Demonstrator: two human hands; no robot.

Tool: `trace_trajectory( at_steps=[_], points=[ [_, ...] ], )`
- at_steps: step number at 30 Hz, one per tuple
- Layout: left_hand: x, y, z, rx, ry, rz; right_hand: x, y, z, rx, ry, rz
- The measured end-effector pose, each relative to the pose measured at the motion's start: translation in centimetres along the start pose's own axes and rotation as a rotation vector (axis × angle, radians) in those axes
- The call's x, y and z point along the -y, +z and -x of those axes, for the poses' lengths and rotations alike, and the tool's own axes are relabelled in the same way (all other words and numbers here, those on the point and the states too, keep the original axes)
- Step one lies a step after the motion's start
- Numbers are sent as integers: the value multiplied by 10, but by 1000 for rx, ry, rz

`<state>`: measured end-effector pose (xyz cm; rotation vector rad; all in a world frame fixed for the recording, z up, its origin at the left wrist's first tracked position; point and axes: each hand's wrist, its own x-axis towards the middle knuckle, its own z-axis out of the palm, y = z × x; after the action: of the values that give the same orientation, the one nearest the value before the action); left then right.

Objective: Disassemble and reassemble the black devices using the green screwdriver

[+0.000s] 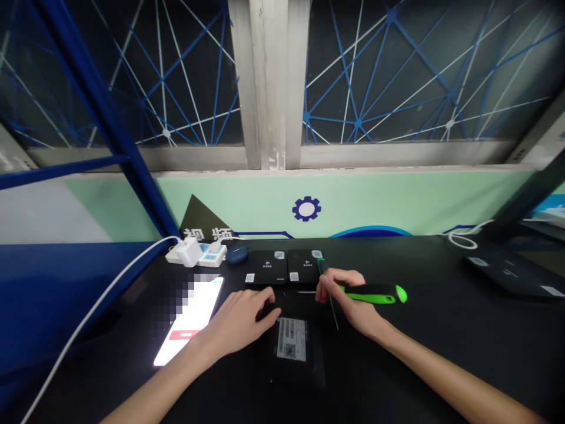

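My right hand (pixel 346 294) is closed round a thin screwdriver (pixel 323 267) with a dark green handle. Its shaft slants down to the right, the tip over the black tabletop. Beside that hand lies a bigger screwdriver (pixel 375 293) with a black and bright green handle, its blade to the left. My left hand (pixel 245 315) rests low with bent fingers, thumb and forefinger apart, and I see nothing between them. Close to its thumb lies a flat black box-shaped device (pixel 300 374) with a white printed label (pixel 292 340) face up.
Two black devices (pixel 266 267) with logos and stickers lie side by side at the back. Left of them are a dark blue rounded case (pixel 237 254) and a white power strip (pixel 212 257) with a cable. A lit phone (pixel 198 318) lies left; another black device (pixel 512 275) lies far right.
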<state>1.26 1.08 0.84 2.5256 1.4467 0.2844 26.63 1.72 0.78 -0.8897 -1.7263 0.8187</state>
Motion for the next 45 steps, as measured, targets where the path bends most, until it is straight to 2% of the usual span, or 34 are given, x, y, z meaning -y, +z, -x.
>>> trace_trajectory(
  at_steps=[11, 17, 24, 31, 36, 39, 42, 45],
  points=[
    [5, 0, -2, -33, -15, -55, -3, -2, 1, 14, 65, -186],
    [5, 1, -4, -42, -72, -50, -4, -2, 1, 26, 81, -190],
    [7, 4, -3, -52, -60, -32, 3, -5, -7, 62, 104, -169],
    [9, 7, -4, -51, -36, -63, 13, -4, -27, 206, 209, -160],
    [8, 6, -4, -46, -26, -77, 20, 4, -42, 335, 291, -97],
    [7, 5, -4, -40, -20, -77, 22, 11, -44, 369, 239, 13],
    [6, 4, -5, -34, -27, -68, 22, 17, -43, 335, 164, 89],
    [5, 4, -5, -27, -40, -59, 21, 19, -40, 314, 150, 109]
  ],
)
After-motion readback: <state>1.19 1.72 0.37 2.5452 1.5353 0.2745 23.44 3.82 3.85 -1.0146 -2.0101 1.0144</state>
